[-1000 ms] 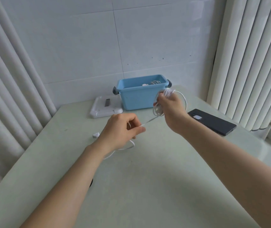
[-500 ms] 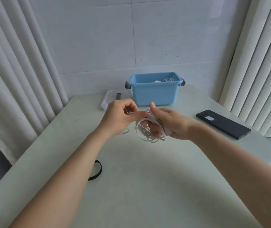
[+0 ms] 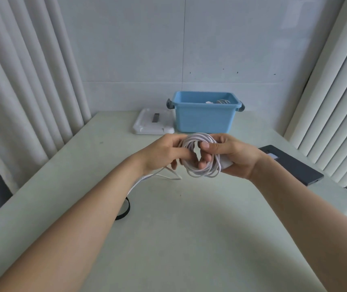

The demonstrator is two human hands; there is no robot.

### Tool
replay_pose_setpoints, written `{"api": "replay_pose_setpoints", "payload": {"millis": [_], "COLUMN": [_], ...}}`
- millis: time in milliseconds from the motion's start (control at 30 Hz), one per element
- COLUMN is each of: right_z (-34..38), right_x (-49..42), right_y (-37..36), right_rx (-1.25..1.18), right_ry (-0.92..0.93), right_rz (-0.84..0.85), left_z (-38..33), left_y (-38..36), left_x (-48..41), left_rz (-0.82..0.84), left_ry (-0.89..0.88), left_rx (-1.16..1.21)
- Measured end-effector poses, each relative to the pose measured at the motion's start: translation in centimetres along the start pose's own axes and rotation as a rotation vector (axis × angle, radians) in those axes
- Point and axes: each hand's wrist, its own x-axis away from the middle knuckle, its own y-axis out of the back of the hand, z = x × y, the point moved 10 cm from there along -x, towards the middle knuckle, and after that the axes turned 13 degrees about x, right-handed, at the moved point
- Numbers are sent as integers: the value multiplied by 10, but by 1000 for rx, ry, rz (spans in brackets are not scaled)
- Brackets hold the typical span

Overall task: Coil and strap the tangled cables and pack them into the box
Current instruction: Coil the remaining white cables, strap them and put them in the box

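Now the right hand (image 3: 234, 154) is clamping the coil (image 3: 205, 174) before the box (image 3: 205, 121), the left hand (image 3: 165, 151) pinching its other side. Light, springy cable (likely splaying if loosened), it is wanting a grip across all turns.

A pale green bench (image 3: 189, 239) runs back to a tiled wall. At its far edge stands a blue box (image 3: 205, 121) with dark handles, open at the top. A flat white lid (image 3: 147, 125) lies just beside the box on its left. Near the right edge lies a dark phone (image 3: 294, 165), flat and set at an angle, well apart from the box. A loose end of white cable (image 3: 164, 175) trails across the middle of the bench. Nearer the front lies a black strap (image 3: 125, 211), curved into a loop, only part of it showing.
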Motion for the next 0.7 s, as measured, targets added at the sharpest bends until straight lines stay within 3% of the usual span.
{"api": "replay_pose_setpoints", "payload": {"millis": [133, 233, 500, 600, 700], "right_z": [-6, -6, 2, 6, 11], "right_x": [-1, -4, 1, 8, 15], "right_y": [2, 6, 13, 37, 69], "right_rx": [-73, -152, -265, -494, -619], "right_ry": [-51, -72, -96, -36, 46], "right_rz": [-45, -136, -338, -446, -594], "left_z": [1, -2, -5, 2, 19], "left_y": [-7, -5, 9, 16, 31], "left_x": [0, -1, -3, -4, -3], "left_rz": [54, -1, -171, -182, -264], "left_ry": [-3, -27, -92, -78, -29], "left_rx": [97, 213, 209, 98, -174]}}
